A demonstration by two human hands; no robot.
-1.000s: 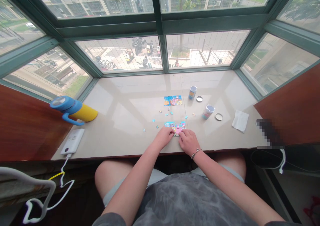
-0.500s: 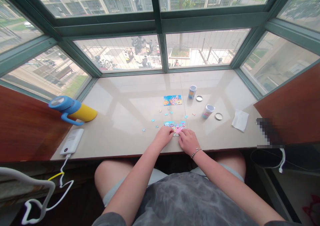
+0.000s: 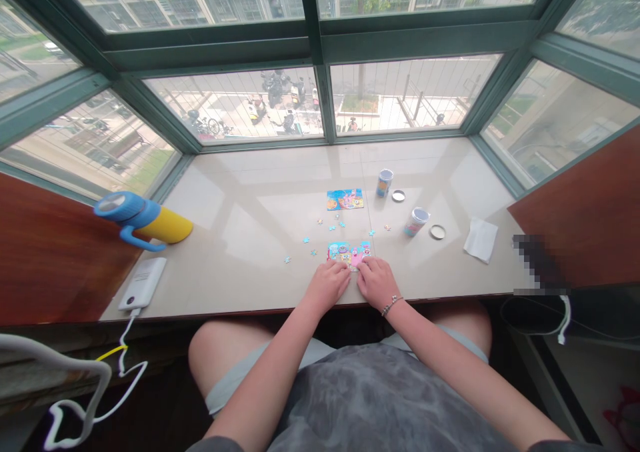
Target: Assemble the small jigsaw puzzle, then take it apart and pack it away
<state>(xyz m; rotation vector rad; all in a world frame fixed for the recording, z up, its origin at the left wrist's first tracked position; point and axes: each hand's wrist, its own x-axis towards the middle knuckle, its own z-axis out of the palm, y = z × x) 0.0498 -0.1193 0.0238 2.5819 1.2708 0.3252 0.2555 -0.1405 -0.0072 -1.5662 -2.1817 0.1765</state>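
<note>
A small, partly joined jigsaw puzzle (image 3: 349, 252) lies near the front edge of the beige window ledge (image 3: 260, 185). My left hand (image 3: 327, 284) and my right hand (image 3: 376, 281) rest side by side at its near edge, fingers curled down against the puzzle; whether a piece is pinched under them is hidden. A second, joined puzzle picture (image 3: 345, 199) lies farther back. Several loose blue pieces (image 3: 330, 227) are scattered between the two.
Two small tins, the far tin (image 3: 384, 183) and the near tin (image 3: 416, 222), stand at right with their lids (image 3: 437, 232) beside them. A white tissue (image 3: 481, 240) lies further right. At left lie a blue-and-yellow bottle (image 3: 145, 220) and a white power bank (image 3: 143, 283) with cable.
My left hand has slid slightly toward me and to the right, closer to my right hand, uncovering more of the near puzzle. The right hand has hardly moved.
</note>
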